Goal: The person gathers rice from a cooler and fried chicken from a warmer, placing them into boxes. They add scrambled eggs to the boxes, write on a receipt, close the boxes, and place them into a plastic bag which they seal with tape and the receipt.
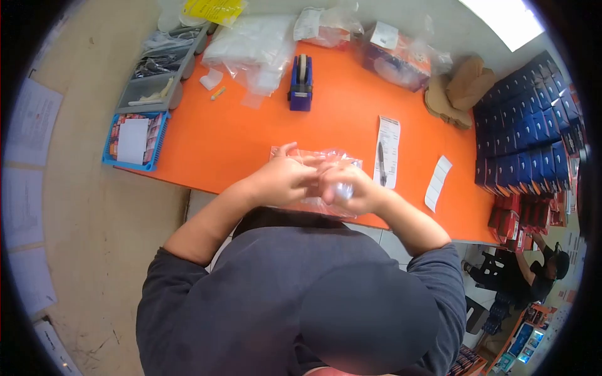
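Note:
A clear plastic bag (351,161) lies at the orange table's front edge, under and around both hands. My left hand (285,180) is over its left part, one finger raised and the others reaching toward the right hand, seemingly gripping the plastic. Curled over the bag's right part, my right hand (352,188) has shiny crumpled plastic between its fingers. The fingertips of the two hands meet or nearly meet. What the bag contains is hidden by the hands. Just right of them, a black pen (382,164) rests on a printed paper slip (391,141).
A blue tape dispenser (301,88) stands beyond the hands. Plastic bags (251,47) lie at the back. On the left are a blue basket (162,141) and grey bins (179,75). A white label strip (438,183) and stacked blue boxes (523,135) are right. Another person (539,276) is far right.

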The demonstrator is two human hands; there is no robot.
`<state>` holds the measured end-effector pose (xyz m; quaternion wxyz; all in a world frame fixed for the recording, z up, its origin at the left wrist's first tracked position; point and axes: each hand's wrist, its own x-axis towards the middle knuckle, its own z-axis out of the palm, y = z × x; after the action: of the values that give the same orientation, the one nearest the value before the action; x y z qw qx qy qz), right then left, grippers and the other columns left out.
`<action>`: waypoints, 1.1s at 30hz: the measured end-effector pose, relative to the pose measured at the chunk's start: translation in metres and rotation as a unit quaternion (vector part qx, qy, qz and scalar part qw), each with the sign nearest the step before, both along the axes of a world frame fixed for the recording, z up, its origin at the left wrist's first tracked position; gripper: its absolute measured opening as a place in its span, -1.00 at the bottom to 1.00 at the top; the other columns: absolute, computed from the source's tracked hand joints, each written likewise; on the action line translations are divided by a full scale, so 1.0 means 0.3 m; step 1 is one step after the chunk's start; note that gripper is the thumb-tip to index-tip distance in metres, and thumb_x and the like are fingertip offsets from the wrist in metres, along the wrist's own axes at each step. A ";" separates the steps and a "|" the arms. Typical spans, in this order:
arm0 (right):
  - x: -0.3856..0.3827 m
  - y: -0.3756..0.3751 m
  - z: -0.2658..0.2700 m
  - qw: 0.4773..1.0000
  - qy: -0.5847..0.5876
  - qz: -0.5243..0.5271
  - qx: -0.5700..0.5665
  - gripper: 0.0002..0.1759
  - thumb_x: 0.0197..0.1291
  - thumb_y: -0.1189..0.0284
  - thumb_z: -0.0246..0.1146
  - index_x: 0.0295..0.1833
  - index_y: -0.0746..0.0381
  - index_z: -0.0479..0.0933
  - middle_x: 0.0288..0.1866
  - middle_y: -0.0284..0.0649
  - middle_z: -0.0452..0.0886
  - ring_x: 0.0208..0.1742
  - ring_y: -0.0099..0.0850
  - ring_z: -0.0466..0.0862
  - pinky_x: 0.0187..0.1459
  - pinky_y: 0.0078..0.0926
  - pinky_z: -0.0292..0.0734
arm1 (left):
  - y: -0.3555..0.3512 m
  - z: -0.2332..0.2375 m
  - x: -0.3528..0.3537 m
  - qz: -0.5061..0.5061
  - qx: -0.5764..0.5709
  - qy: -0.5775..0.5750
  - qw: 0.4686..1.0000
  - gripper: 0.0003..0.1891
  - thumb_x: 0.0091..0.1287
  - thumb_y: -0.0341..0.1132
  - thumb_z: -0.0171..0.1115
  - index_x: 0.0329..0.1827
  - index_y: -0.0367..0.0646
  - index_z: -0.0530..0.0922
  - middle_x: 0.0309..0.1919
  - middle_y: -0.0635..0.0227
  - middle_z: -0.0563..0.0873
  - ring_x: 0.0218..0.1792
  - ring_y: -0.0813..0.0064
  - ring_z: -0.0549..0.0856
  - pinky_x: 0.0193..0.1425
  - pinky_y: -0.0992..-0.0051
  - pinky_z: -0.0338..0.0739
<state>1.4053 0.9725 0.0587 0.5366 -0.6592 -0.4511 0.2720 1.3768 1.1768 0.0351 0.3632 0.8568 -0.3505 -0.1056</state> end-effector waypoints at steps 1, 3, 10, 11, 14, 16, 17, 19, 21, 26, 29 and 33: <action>0.010 -0.005 0.027 0.988 -0.150 0.041 -0.016 -0.91 -0.04 0.49 0.23 -0.36 0.15 0.48 -0.40 -0.32 0.52 -0.27 -0.39 0.55 -0.01 -0.26 0.27 | 0.004 0.001 0.011 -0.010 0.027 0.006 1.000 -0.74 0.25 -0.21 0.13 -0.06 -0.08 0.57 0.06 0.17 0.58 0.29 0.31 0.37 0.36 -0.05 -0.12; 0.013 -0.009 0.026 0.915 -0.399 0.056 -0.022 -0.81 -0.13 0.51 0.27 -0.31 0.09 0.54 -0.38 -0.37 0.52 -0.28 -0.47 0.56 0.00 -0.39 0.29 | 0.002 0.013 0.023 -0.014 0.057 0.014 0.998 -0.71 0.28 -0.19 0.08 -0.01 -0.10 0.55 0.06 0.14 0.57 0.29 0.30 0.37 0.37 -0.06 -0.11; -0.016 -0.012 -0.059 0.940 -0.335 -0.059 -0.023 -0.76 -0.05 0.53 0.27 -0.18 0.11 0.56 -0.20 -0.29 0.54 -0.09 -0.29 0.58 0.00 -0.33 0.45 | -0.017 -0.009 -0.041 0.115 -0.039 -0.038 0.992 -0.79 0.28 -0.34 0.06 -0.06 -0.13 0.52 -0.09 0.14 0.64 0.10 0.23 0.54 0.39 -0.08 -0.11; -0.035 0.004 -0.060 0.956 -0.274 -0.107 0.005 -0.76 -0.06 0.54 0.29 -0.19 0.12 0.56 -0.20 -0.27 0.55 -0.09 -0.26 0.58 -0.05 -0.34 0.48 | -0.027 -0.003 -0.060 0.146 -0.041 -0.059 0.987 -0.80 0.27 -0.37 0.07 -0.07 -0.13 0.51 -0.14 0.16 0.66 0.03 0.21 0.60 0.39 -0.09 -0.09; -0.041 0.032 -0.072 0.968 -0.151 -0.201 0.019 -0.77 -0.09 0.58 0.35 -0.23 0.21 0.56 -0.20 -0.19 0.57 -0.14 -0.25 0.62 -0.15 -0.37 0.53 | -0.046 -0.040 -0.092 0.230 -0.083 -0.096 0.965 -0.76 0.21 -0.46 0.13 -0.04 -0.11 0.48 -0.30 0.23 0.70 -0.21 0.24 0.70 0.37 -0.06 0.03; -0.040 0.035 -0.072 0.973 -0.046 -0.225 -0.023 -0.79 -0.06 0.57 0.34 -0.23 0.24 0.54 -0.20 -0.16 0.58 -0.16 -0.26 0.64 -0.15 -0.38 0.53 | -0.051 -0.038 -0.096 0.273 -0.139 -0.048 0.951 -0.80 0.17 -0.51 0.17 -0.14 -0.15 0.49 -0.36 0.26 0.72 -0.29 0.33 0.72 0.42 0.01 -0.04; -0.038 0.031 -0.073 0.973 -0.046 -0.223 -0.025 -0.71 -0.04 0.57 0.34 -0.16 0.29 0.45 -0.21 -0.13 0.59 -0.20 -0.29 0.65 -0.15 -0.41 0.52 | -0.052 -0.036 -0.093 0.294 -0.166 -0.027 0.941 -0.82 0.15 -0.53 0.20 -0.19 -0.17 0.50 -0.39 0.28 0.74 -0.33 0.37 0.73 0.44 0.05 -0.08; -0.044 0.031 -0.071 0.972 -0.036 -0.230 0.006 -0.65 -0.02 0.57 0.34 -0.12 0.29 0.38 -0.23 -0.14 0.60 -0.20 -0.31 0.65 -0.15 -0.42 0.51 | -0.050 -0.042 -0.087 0.282 -0.145 -0.054 0.947 -0.86 0.13 -0.46 0.25 -0.25 -0.15 0.53 -0.43 0.28 0.71 -0.41 0.35 0.71 0.38 -0.01 0.06; -0.048 0.030 -0.070 0.972 -0.032 -0.232 0.019 -0.60 -0.02 0.57 0.33 -0.08 0.29 0.32 -0.24 -0.16 0.60 -0.19 -0.33 0.65 -0.15 -0.43 0.51 | -0.052 -0.043 -0.088 0.284 -0.133 -0.072 0.947 -0.89 0.11 -0.42 0.28 -0.32 -0.14 0.55 -0.46 0.29 0.70 -0.47 0.34 0.68 0.34 -0.04 0.13; -0.051 0.021 -0.085 0.972 -0.011 -0.230 0.033 -0.59 -0.02 0.57 0.34 -0.08 0.28 0.31 -0.25 -0.17 0.61 -0.17 -0.35 0.65 -0.14 -0.44 0.50 | -0.068 -0.030 -0.089 0.292 -0.128 -0.107 0.942 -0.92 0.12 -0.41 0.28 -0.37 -0.15 0.55 -0.49 0.29 0.70 -0.55 0.34 0.65 0.33 -0.08 0.14; -0.051 0.020 -0.086 0.972 -0.008 -0.233 0.033 -0.59 -0.02 0.56 0.34 -0.09 0.28 0.31 -0.27 -0.17 0.61 -0.18 -0.34 0.65 -0.14 -0.44 0.50 | -0.065 -0.021 -0.096 0.287 -0.124 -0.068 0.948 -0.90 0.09 -0.50 0.25 -0.35 -0.15 0.52 -0.41 0.26 0.72 -0.33 0.29 0.72 0.40 -0.07 -0.04; -0.049 0.021 -0.092 0.972 -0.019 -0.232 0.030 -0.61 -0.02 0.56 0.33 -0.10 0.27 0.31 -0.30 -0.15 0.62 -0.19 -0.32 0.66 -0.17 -0.42 0.51 | -0.065 -0.019 -0.096 0.286 -0.121 -0.074 0.948 -0.90 0.08 -0.50 0.25 -0.35 -0.15 0.53 -0.40 0.25 0.72 -0.31 0.28 0.72 0.39 -0.07 -0.02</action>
<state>1.3906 0.9787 0.0311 0.5961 -0.7346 -0.3034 0.1139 1.3478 1.1574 0.0293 0.4522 0.8760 -0.1266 0.1099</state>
